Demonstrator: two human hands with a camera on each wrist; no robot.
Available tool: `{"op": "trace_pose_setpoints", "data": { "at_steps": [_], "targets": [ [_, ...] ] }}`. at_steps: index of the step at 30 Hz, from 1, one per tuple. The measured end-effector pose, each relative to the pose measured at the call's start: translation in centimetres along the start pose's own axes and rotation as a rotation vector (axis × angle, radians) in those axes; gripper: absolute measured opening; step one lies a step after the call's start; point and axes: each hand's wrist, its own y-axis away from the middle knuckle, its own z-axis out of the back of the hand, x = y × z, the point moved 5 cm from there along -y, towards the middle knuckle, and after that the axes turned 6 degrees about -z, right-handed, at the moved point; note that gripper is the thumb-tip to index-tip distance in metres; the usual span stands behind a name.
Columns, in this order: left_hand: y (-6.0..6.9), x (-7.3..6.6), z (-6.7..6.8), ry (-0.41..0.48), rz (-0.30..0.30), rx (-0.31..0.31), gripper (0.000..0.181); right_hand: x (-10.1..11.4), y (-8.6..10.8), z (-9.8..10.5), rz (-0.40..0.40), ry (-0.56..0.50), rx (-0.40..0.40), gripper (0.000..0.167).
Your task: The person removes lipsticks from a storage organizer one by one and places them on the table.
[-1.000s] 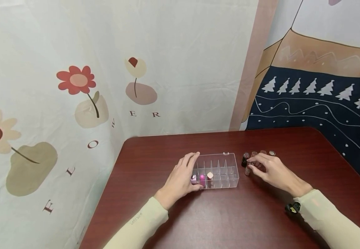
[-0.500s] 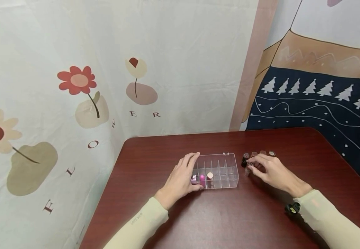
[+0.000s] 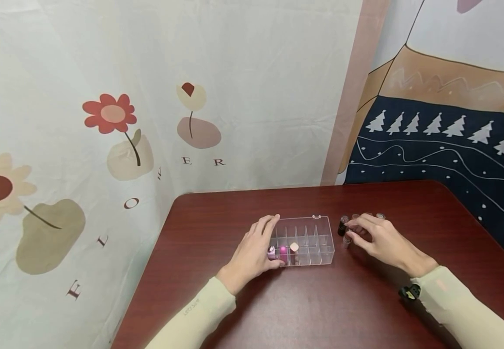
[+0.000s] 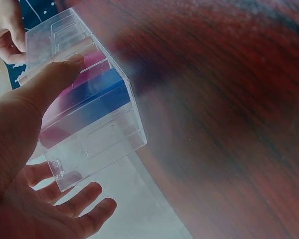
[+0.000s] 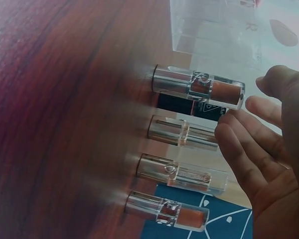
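My left hand (image 3: 252,249) holds the left end of a clear divided lipstick organizer (image 3: 315,254), thumb on its front wall and fingers at the back. Inside the front row stand a lilac item, a bright pink lipstick (image 3: 283,252) and a cream-topped one (image 3: 294,248). My right hand (image 3: 376,242) hovers beside a clear-capped lipstick (image 5: 199,87) standing upright on the table. Its thumb and index fingertips are near the cap's top, with a small gap visible in the right wrist view. A black lipstick (image 3: 342,226) stands just behind.
Several more clear-capped lipsticks stand in a group, among them an orange-brown one (image 5: 167,208) and a paler one (image 5: 182,173), partly behind my right hand. The dark red table (image 3: 217,213) meets printed cloth walls (image 3: 256,97) at the back and left.
Both hands stay in nearly the same place. The head view has shifted very slightly; the organizer and lipsticks have not visibly moved.
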Motion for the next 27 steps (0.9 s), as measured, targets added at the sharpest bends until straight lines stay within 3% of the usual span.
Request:
{"op": "trace_pose_setpoints", "data": {
  "at_steps": [18,27],
  "targets": [
    [0.1,0.2,0.0,-0.009,-0.009,0.004,0.134,3.5,-1.5,0.3,0.07,0.042,-0.052,0.039],
    [-0.1,0.2,-0.2,-0.015,-0.002,0.015,0.134,5.3,-2.4,-0.6,0.14,-0.04,-0.035,0.025]
  ]
}}
